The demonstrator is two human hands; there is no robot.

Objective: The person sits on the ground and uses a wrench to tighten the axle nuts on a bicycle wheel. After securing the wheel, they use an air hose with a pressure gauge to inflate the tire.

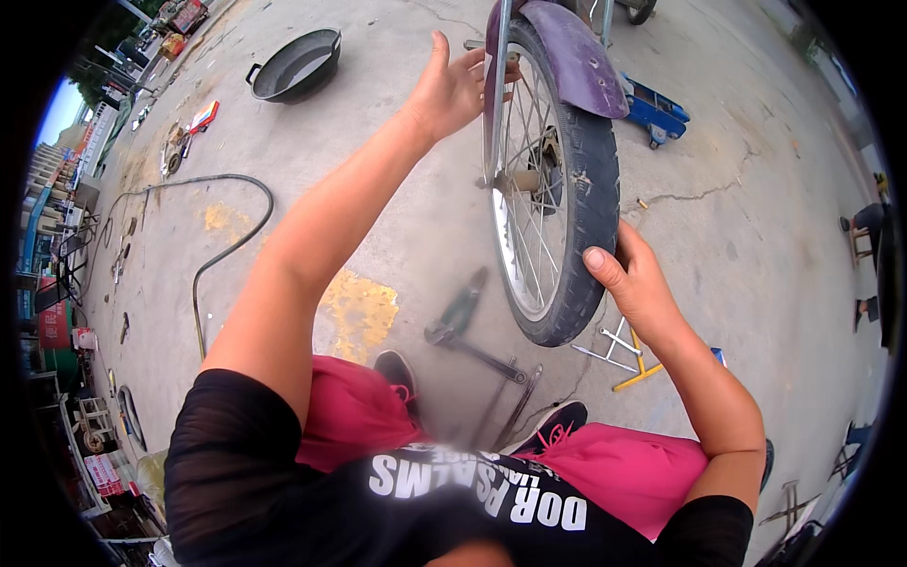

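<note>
Upper middle, my left hand point(452, 93) reaches to the silver front fork point(494, 142) of a bicycle, thumb raised and fingers apart, the fingertips partly behind the fork. The purple mudguard point(576, 66) arches over the black front tyre point(595, 165) on its spoked wheel, which has a hub point(520, 181) in the middle. My right hand point(628, 269) grips the tyre's lower right side, thumb on the tread and fingers behind it. Below the wheel lie blurred green-handled pliers point(461, 307), dark metal wrenches point(491, 364) and white and yellow T-handle wrenches point(635, 376) on the concrete.
A black basin point(295, 68) sits at upper left, a blue wheeled jack point(657, 111) behind the wheel. A black hose point(231, 248) loops across the left ground point(359, 217). Tools and clutter line the far left. Partly visible people point(867, 227) are at the right edge. My shoes flank the wrenches.
</note>
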